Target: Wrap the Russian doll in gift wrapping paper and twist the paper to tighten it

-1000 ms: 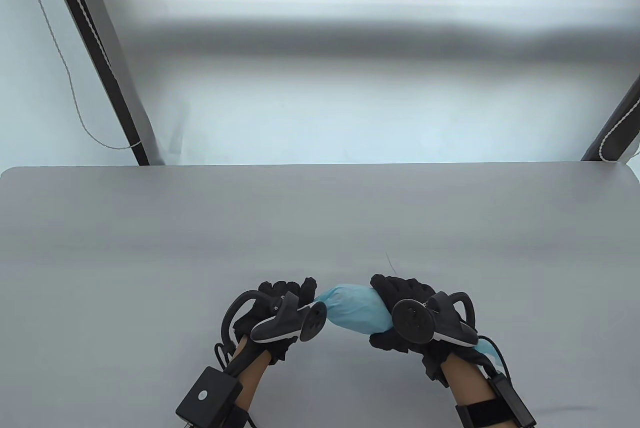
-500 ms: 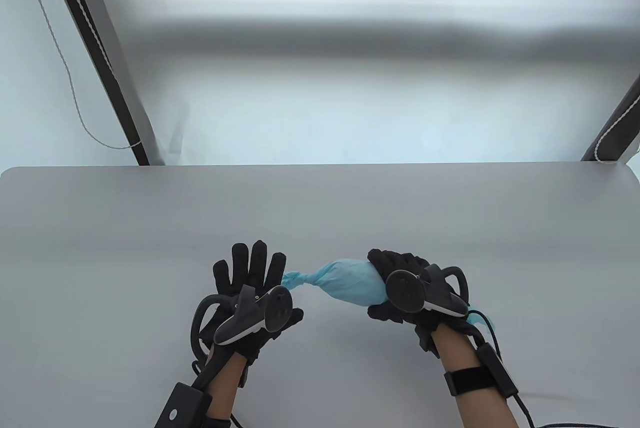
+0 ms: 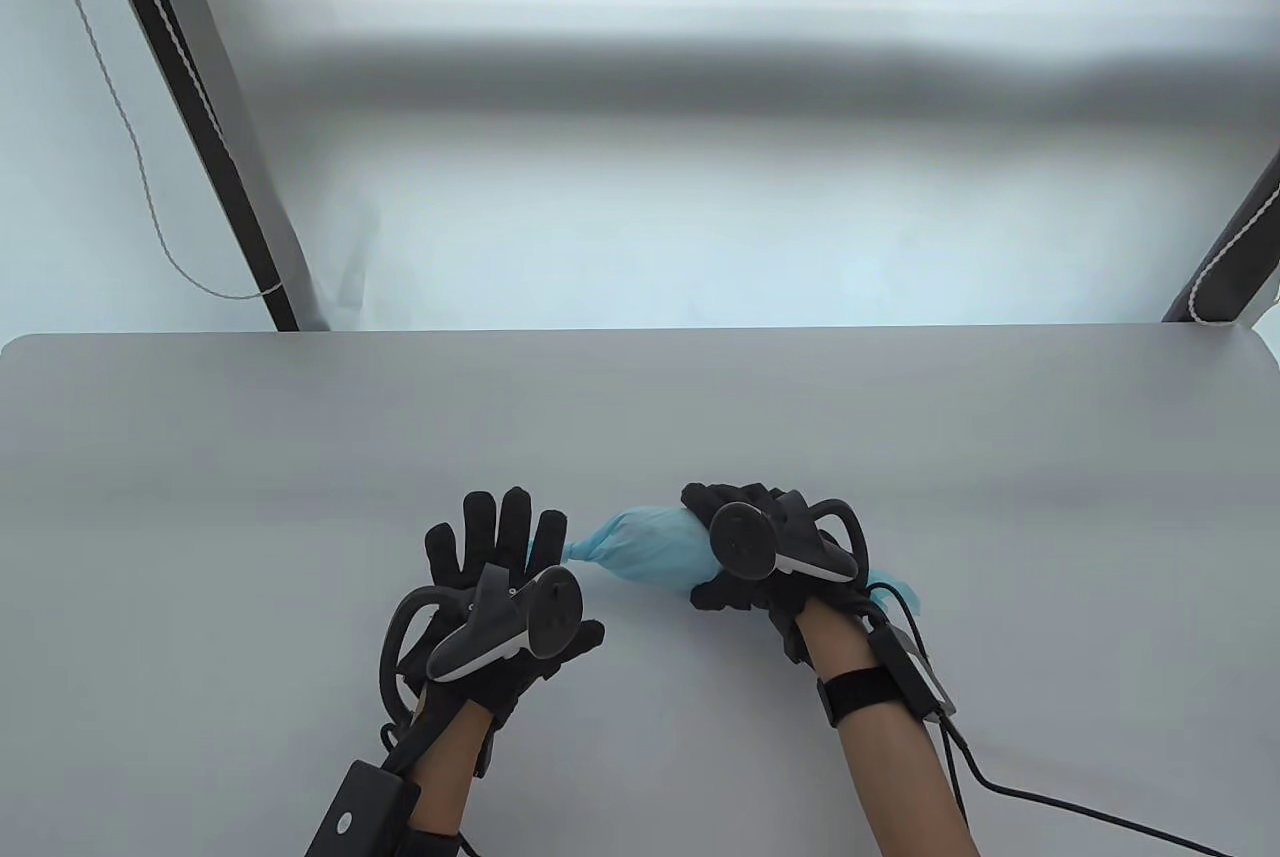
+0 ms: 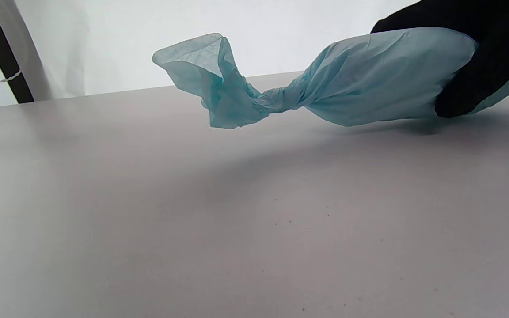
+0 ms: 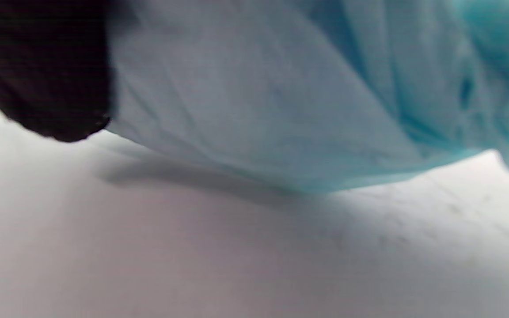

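Observation:
The Russian doll is hidden inside a light blue paper bundle (image 3: pixel 650 552). My right hand (image 3: pixel 725 547) grips its right part, fingers curled over the top and the thumb underneath. In the left wrist view the bundle (image 4: pixel 382 75) hangs just above the table, and its twisted end (image 4: pixel 219 88) flares out to the left. My left hand (image 3: pixel 500 537) is beside that twist with straight, spread fingers and holds nothing. A loose paper tail (image 3: pixel 895 587) sticks out behind my right wrist. The right wrist view shows blurred blue paper (image 5: pixel 281 88) and a black fingertip (image 5: pixel 42 66) close up.
The grey table (image 3: pixel 640 417) carries nothing else. Its far edge runs across the middle of the table view. A black cable (image 3: pixel 1050 797) trails from my right wrist over the table at the bottom right.
My left hand let go of the twisted paper end and spread its fingers. My right hand carried the bundle leftward and a little away from me.

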Motion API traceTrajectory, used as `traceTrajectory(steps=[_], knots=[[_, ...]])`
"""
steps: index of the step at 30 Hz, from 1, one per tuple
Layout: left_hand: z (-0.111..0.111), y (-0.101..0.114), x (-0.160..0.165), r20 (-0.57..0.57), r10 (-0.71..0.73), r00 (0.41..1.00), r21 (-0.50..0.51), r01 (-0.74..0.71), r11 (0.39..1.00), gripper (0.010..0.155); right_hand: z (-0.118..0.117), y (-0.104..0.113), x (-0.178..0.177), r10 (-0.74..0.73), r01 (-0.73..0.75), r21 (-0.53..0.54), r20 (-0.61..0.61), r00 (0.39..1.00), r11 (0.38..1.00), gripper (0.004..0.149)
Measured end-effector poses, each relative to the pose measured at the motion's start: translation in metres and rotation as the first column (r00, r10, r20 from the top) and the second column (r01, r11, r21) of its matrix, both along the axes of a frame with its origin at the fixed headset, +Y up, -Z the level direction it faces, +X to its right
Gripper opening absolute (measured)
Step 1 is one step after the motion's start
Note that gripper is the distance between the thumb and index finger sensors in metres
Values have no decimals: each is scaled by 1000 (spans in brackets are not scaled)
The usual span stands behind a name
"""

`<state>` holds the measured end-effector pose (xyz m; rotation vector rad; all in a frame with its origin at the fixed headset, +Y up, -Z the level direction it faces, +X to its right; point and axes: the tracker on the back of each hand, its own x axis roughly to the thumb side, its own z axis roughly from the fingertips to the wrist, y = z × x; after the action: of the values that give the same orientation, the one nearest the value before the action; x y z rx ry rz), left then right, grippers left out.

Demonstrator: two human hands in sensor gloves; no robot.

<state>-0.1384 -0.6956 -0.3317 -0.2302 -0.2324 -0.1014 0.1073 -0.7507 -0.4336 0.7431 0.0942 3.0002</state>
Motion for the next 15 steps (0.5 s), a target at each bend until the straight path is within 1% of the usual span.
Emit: traceTrajectory(steps=[3,5,7,9,11,13,14,15], knots=[[-1,-2,0,-1,0,1000,-15,0,1000,106,-1,-1,0,5,-5,-3,-7,1000,1000,112],[-1,-3,0,-2,-3,1000,-20,3,1000,106,1,1,-2,63,-63,0,-19,998,998,112],[-1,-4,0,-4,3,1000,-29,-3,1000,105,3,4,-5,130,-130,-22,-14,991,991,112],[0,-5,1,5,15,1000,-34,-15,999,104,7,12,-5,172,-172,-41,-11,985,984,118],[0,-7,2,26,18,1000,-40,-17,999,102,16,25,-1,191,-191,-17,14,981,981,122],[0,-6,2,27,29,999,-25,-29,999,102,31,44,6,133,-135,34,46,990,990,119],[0,-6,2,28,32,999,-24,-32,999,102,34,48,9,127,-129,44,55,990,991,117],[1,-5,2,28,34,999,-25,-33,999,102,46,57,16,96,-102,73,81,992,992,113]])
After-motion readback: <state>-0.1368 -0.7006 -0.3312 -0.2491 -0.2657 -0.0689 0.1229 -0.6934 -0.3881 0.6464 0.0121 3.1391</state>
